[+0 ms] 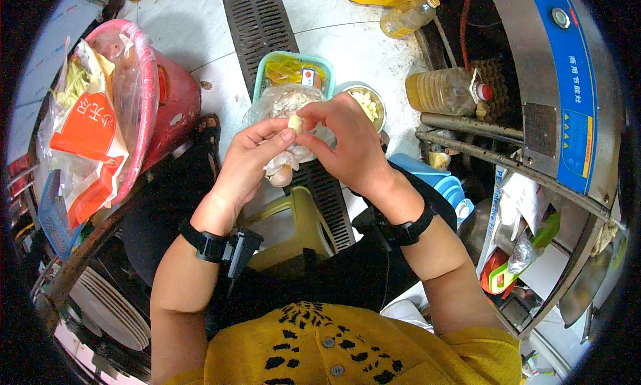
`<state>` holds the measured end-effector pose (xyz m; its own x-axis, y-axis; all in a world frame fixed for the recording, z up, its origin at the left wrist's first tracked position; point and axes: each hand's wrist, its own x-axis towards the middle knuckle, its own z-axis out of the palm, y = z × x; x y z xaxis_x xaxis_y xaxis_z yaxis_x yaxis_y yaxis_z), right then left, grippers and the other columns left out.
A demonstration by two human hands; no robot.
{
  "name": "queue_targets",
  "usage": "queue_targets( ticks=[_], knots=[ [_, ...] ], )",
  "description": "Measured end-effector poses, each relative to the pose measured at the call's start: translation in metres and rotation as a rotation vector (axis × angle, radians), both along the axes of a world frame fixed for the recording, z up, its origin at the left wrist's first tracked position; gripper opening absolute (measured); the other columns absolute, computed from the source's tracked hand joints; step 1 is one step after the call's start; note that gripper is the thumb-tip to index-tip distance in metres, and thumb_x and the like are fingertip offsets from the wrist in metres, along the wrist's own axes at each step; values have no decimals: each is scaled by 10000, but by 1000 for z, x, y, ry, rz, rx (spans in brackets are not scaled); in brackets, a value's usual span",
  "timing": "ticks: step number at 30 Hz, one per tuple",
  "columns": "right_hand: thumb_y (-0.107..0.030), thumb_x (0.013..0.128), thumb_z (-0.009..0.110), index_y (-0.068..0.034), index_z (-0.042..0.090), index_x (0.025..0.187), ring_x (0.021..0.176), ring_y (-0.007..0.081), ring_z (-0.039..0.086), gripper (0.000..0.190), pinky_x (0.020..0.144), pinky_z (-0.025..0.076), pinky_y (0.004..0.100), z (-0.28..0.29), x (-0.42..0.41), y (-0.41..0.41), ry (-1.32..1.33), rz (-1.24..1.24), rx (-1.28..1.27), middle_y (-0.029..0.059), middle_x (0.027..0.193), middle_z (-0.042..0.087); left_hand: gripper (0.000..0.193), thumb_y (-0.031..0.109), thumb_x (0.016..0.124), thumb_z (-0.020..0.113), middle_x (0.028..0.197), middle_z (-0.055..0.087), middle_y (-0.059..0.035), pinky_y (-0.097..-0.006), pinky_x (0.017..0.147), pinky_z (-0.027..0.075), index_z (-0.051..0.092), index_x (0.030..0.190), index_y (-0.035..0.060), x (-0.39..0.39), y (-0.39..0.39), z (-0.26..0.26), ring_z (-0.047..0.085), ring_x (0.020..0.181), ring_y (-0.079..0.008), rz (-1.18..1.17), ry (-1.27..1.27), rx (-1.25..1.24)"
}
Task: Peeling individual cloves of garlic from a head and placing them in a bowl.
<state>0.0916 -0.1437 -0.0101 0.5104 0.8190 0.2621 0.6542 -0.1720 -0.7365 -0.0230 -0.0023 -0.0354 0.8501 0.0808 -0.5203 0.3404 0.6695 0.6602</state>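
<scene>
Between thumb and fingers, my left hand [253, 157] holds a pale garlic clove [295, 125]. My right hand [345, 140] is at the clove's right side, thumb and forefinger apart; whether a fingertip touches it I cannot tell. Below the hands, a clear plastic bag [288, 101] with whitish contents, perhaps garlic skins, lies against a light green plastic basket [259, 79]. That basket also holds a yellow net bag [280, 70] with a label. Partly behind my right hand stands a round metal bowl [383, 117] with pale peeled cloves in it.
A pink bucket [173, 100] with a plastic liner and waste stands left. A dark drain grate [258, 22] crosses the tiled floor. Oil bottles [440, 92], a metal rack [470, 125] and a blue plastic container [440, 182] are at right. A stool [300, 215] stands between the knees.
</scene>
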Motion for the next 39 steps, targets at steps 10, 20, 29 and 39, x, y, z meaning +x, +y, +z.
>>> queue_targets(
  ticks=[10, 20, 29, 39],
  knots=[
    [-61, 768, 669, -37, 601, 914, 772, 246, 572, 163, 698, 460, 321, -1, 6, 1, 114, -28, 40, 91, 855, 595, 287, 164, 897, 600, 988, 649, -61, -252, 770, 482, 598, 1133, 0, -2, 1, -2, 607, 868, -102, 22, -2, -34],
    [-61, 805, 628, -28, 582, 897, 846, 293, 572, 107, 753, 459, 349, 2, 8, 0, 115, 23, -12, 116, 892, 589, 271, 167, 864, 632, 940, 645, -37, -249, 714, 488, 594, 1093, 28, -2, 3, -4, 608, 810, -111, 8, -42, -163],
    [-64, 820, 588, -25, 547, 886, 830, 332, 555, 87, 737, 453, 383, 2, 8, -2, 114, 14, -42, 136, 851, 564, 236, 114, 872, 615, 933, 646, -45, -251, 706, 504, 576, 1087, 26, -2, 1, -2, 620, 800, -110, 10, -12, -185],
    [-64, 875, 544, -10, 550, 908, 800, 218, 559, 63, 711, 444, 297, 4, 12, -6, 335, -115, -22, 103, 871, 569, 275, 99, 868, 615, 1065, 636, -104, -280, 804, 491, 540, 1125, 37, 0, 0, 1, 613, 924, -146, 27, -77, -195]
  ],
)
